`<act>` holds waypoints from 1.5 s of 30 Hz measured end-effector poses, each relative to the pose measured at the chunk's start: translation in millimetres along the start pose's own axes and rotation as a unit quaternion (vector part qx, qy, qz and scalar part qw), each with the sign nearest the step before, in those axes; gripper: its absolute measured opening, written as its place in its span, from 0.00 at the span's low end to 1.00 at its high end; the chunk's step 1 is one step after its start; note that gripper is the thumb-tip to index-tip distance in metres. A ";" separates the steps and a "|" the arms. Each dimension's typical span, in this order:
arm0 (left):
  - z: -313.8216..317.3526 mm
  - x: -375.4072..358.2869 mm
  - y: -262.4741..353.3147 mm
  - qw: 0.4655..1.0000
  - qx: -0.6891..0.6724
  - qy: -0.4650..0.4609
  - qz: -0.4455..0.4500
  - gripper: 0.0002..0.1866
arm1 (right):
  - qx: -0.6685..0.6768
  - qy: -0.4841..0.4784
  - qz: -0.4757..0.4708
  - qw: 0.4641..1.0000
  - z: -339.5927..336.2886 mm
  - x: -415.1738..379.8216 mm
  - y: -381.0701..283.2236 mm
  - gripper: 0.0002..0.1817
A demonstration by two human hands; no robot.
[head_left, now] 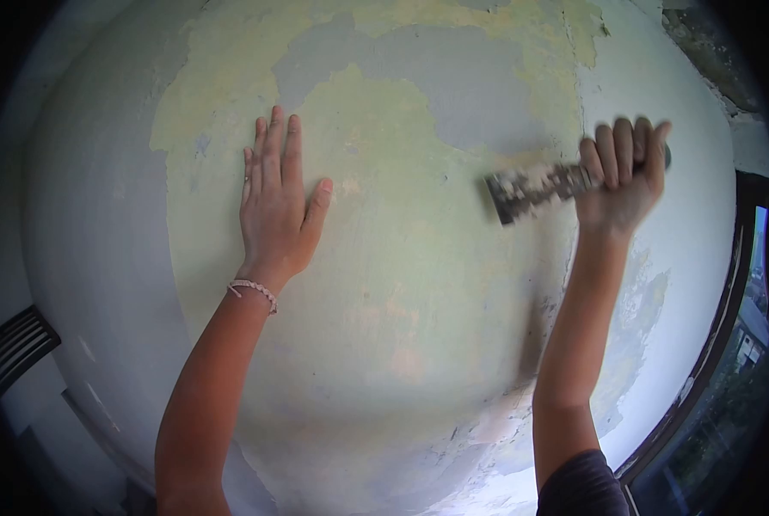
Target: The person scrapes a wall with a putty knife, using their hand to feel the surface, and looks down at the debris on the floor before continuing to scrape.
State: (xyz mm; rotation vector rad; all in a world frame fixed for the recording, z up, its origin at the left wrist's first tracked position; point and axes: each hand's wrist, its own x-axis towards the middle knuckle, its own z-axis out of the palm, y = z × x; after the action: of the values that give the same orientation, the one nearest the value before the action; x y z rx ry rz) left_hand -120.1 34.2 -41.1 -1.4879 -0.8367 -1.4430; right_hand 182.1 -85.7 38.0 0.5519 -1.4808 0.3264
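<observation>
My left hand lies flat against the wall, fingers stretched upward and thumb out to the side. A braided bracelet circles that wrist. On the right, my right hand is wrapped round the handle of a scraper. Its wide, stained blade points left, held level with my left fingers and close over the wall. Pale crusted patches cover the blade. The wall's paint is yellow-green, with grey patches where the coat has come off.
A crack runs down the wall near its corner on the right. Beyond that stands a dark-framed window with greenery outside. A black slatted chair back is at the far left. Damaged plaster shows at the upper right.
</observation>
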 end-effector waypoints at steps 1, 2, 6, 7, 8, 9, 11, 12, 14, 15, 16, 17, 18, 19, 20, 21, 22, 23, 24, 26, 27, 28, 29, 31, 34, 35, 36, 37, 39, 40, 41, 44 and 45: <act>-0.1 1.9 -1.9 0.999 0.020 -0.025 0.011 0.37 | -0.012 0.000 0.004 1.000 -2.5 -13.5 -10.2 0.22; 1.0 3.3 -0.3 0.999 0.029 -0.018 0.019 0.38 | -0.033 0.018 -0.002 0.999 -2.1 -25.6 -21.1 0.21; -0.4 -1.9 36.6 0.989 -0.055 -0.063 0.122 0.39 | -0.170 0.024 -0.065 0.983 -0.7 -67.4 -60.2 0.22; -3.9 -7.0 46.7 0.976 -0.060 -0.112 0.179 0.40 | -0.193 0.004 -0.082 0.978 0.0 -73.6 -68.1 0.22; -8.0 -13.4 55.7 0.956 -0.066 -0.161 0.235 0.40 | -0.217 -0.014 -0.084 0.972 1.2 -77.4 -76.0 0.23; -11.1 -17.5 59.2 0.931 -0.072 -0.209 0.290 0.40 | -0.220 -0.041 -0.082 0.971 3.3 -76.8 -80.6 0.23; -10.3 -23.5 49.1 0.921 -0.038 -0.210 0.326 0.39 | -0.226 -0.099 -0.080 0.966 7.6 -69.6 -86.8 0.24; -11.4 -24.7 41.1 0.916 -0.021 -0.209 0.343 0.39 | -0.230 -0.126 -0.075 0.962 8.6 -64.0 -88.0 0.25; -26.1 -19.5 22.1 0.968 0.026 -0.166 0.185 0.36 | -0.204 -0.114 -0.083 0.969 36.1 -55.3 -75.1 0.25; -24.6 -20.6 5.6 0.984 0.040 -0.120 0.127 0.34 | -0.191 -0.108 -0.088 0.972 45.6 -48.7 -68.0 0.25; -21.5 -22.9 -12.5 0.994 0.054 -0.072 0.069 0.32 | -0.175 -0.173 -0.095 0.965 44.5 -35.7 -58.2 0.26; -21.5 -25.9 -30.0 0.996 0.053 -0.055 0.042 0.32 | -0.162 -0.157 -0.089 0.970 51.6 -30.7 -45.1 0.26; -23.0 -28.8 -46.5 0.998 0.051 -0.038 0.016 0.31 | -0.151 -0.117 -0.089 0.978 58.4 -25.9 -26.4 0.26; -25.4 -34.2 -62.3 0.998 0.051 -0.037 -0.004 0.31 | -0.119 -0.135 -0.050 0.982 68.0 -19.8 -7.4 0.25; -28.3 -42.3 -76.6 0.998 0.049 -0.036 -0.023 0.31 | -0.116 -0.145 -0.036 0.982 76.9 -13.5 16.4 0.24; -31.3 -51.0 -88.7 0.997 0.047 -0.036 -0.042 0.31 | -0.121 -0.084 0.010 0.989 86.3 -8.0 39.1 0.26; -35.4 -60.8 -98.8 0.997 0.043 -0.047 -0.047 0.31 | -0.118 -0.080 0.022 0.989 91.2 -3.7 65.0 0.28; -40.3 -71.9 -107.3 0.996 0.040 -0.057 -0.053 0.31 | -0.113 -0.010 0.056 0.992 94.0 -2.1 93.9 0.30; -45.4 -83.6 -113.4 0.995 0.037 -0.064 -0.062 0.31 | -0.059 0.007 0.074 0.995 93.3 -0.8 116.9 0.29; -57.0 -107.5 -123.5 0.990 0.060 -0.099 -0.077 0.31 | -0.039 0.022 0.084 0.995 92.1 0.4 120.1 0.29; -62.7 -117.7 -128.5 0.987 0.072 -0.118 -0.085 0.31 | -0.027 0.031 0.089 0.995 92.0 1.0 120.3 0.29; -68.7 -125.8 -132.8 0.985 0.071 -0.134 -0.082 0.32 | -0.041 0.020 0.062 0.997 90.8 2.1 108.3 0.29; -76.1 -132.9 -136.1 0.983 0.069 -0.150 -0.081 0.33 | -0.045 -0.002 0.017 0.999 87.9 3.5 95.4 0.28; -86.1 -137.6 -144.9 0.978 0.076 -0.176 -0.078 0.34 | -0.051 0.042 -0.019 0.998 82.5 9.2 87.4 0.28; -91.5 -142.5 -146.9 0.973 0.083 -0.204 -0.074 0.34 | -0.018 0.049 0.117 0.992 98.6 7.7 119.3 0.28; -92.2 -142.0 -147.3 0.973 0.080 -0.205 -0.072 0.34 | -0.039 0.018 0.077 0.996 101.2 9.6 108.9 0.28; -93.1 -142.6 -148.6 0.973 0.079 -0.206 -0.070 0.33 | -0.060 -0.013 0.038 0.997 99.2 12.2 96.4 0.28; -93.5 -144.6 -150.3 0.973 0.077 -0.207 -0.071 0.33 | -0.080 -0.043 -0.001 0.996 97.1 14.0 84.5 0.28; -91.1 -145.7 -153.1 0.973 0.071 -0.207 -0.070 0.33 | -0.068 -0.021 0.003 0.997 94.0 16.0 82.4 0.28; -90.8 -145.1 -154.3 0.972 0.074 -0.213 -0.068 0.33 | -0.061 -0.019 0.029 0.998 91.1 14.8 98.1 0.28; -91.6 -145.1 -155.8 0.970 0.077 -0.219 -0.066 0.33 | -0.054 -0.016 0.056 0.997 89.0 13.3 108.9 0.28; -91.4 -145.3 -160.3 0.969 0.081 -0.225 -0.058 0.33 | -0.073 -0.051 0.042 0.995 97.7 19.2 98.4 0.28; -91.5 -146.2 -160.9 0.969 0.081 -0.226 -0.055 0.33 | -0.074 -0.074 0.022 0.994 96.2 20.7 92.3 0.28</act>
State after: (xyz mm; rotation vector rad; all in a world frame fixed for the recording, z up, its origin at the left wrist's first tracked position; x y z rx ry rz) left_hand -317.9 28.7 -169.6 -1.6899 -1.2991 -1.0911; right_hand 53.5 -62.6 72.1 0.4325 -1.6476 0.2125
